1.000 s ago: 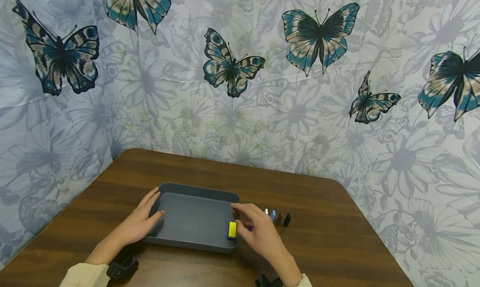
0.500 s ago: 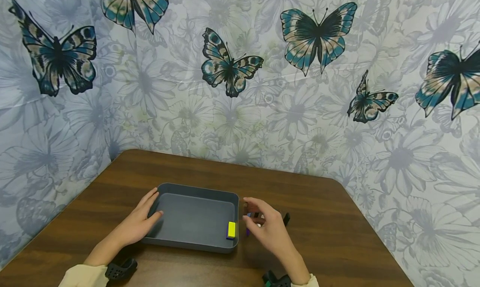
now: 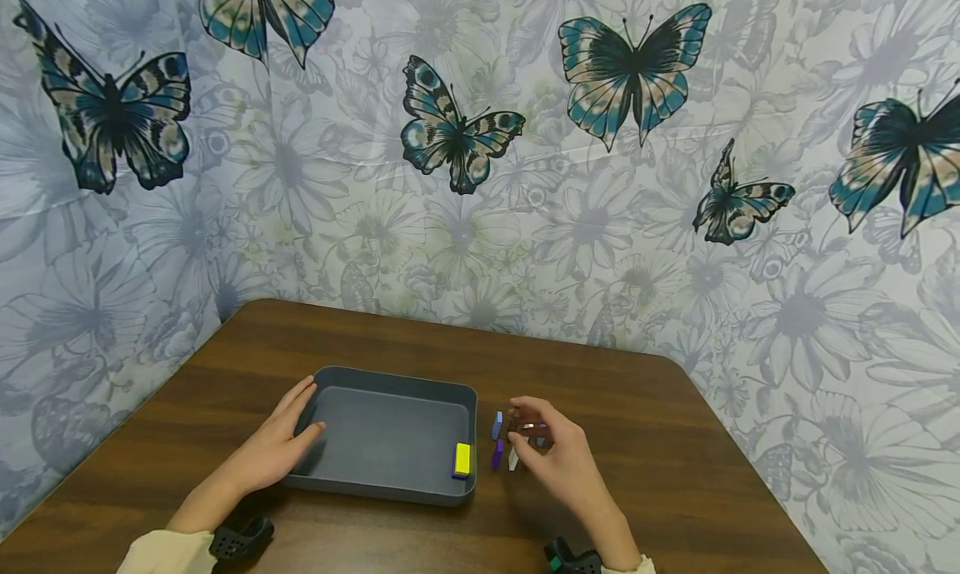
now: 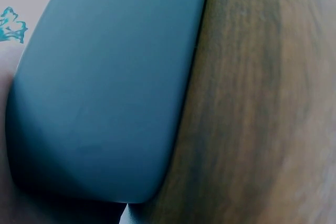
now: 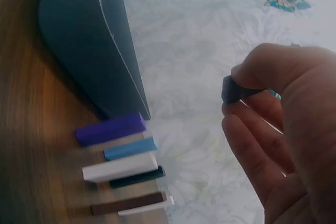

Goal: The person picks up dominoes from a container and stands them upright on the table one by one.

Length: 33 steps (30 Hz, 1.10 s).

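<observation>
My left hand [image 3: 273,445] rests against the left side of the dark grey tray [image 3: 390,492], fingers straight along its rim. In the left wrist view the tray's wall [image 4: 110,87] fills much of the picture. Inside the tray's right end lies a yellow block [image 3: 463,458] with a purple one beside it. To the right of the tray, my right hand [image 3: 558,453] pinches a small dark block [image 5: 232,89] between thumb and fingertips. Upright blocks stand close by: purple [image 5: 111,128], light blue [image 5: 130,148] and white [image 5: 119,168].
More thin blocks stand in the same group, including a brown one [image 5: 128,203] and a dark one [image 5: 137,177]; the right hand partly covers them in the head view. The wooden table [image 3: 600,382] ends at a butterfly-patterned wall cloth [image 3: 465,249].
My right hand has moved right, from the tray's right rim to above the group of standing blocks, uncovering the blue, purple and white ones. The left hand has stayed on the tray.
</observation>
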{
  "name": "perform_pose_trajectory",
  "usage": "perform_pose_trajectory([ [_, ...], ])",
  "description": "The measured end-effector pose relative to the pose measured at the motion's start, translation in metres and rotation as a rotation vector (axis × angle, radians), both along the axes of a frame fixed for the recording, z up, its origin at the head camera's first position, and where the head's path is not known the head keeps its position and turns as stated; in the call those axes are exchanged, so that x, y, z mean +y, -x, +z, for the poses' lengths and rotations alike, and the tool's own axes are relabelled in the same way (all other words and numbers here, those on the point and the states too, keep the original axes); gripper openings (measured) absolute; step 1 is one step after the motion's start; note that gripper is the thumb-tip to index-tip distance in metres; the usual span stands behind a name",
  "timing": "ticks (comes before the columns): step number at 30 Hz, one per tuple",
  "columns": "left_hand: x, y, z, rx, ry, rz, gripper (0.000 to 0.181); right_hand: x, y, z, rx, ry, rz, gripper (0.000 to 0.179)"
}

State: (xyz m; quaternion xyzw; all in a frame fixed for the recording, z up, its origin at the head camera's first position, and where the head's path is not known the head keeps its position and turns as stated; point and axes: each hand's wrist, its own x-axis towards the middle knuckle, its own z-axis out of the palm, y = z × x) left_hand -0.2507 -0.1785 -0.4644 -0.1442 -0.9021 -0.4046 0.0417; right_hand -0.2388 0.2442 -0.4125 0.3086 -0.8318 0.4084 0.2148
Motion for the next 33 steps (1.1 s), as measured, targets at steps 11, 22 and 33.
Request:
perform_pose_trajectory([
  [11, -0.001, 0.0, 0.0, 0.008, -0.017, -0.01, 0.077, 0.023, 0.003, 0.0, 0.008, -0.072, -0.072, 0.049],
  [22, -0.002, 0.0, -0.001, 0.019, -0.01, -0.008, 0.078, 0.039, 0.005, -0.002, -0.034, -0.116, -0.146, 0.044],
  [33, -0.001, 0.0, -0.001, 0.023, -0.004, -0.008, 0.077, 0.057, 0.007, -0.006, -0.196, -0.186, -0.122, 0.035],
])
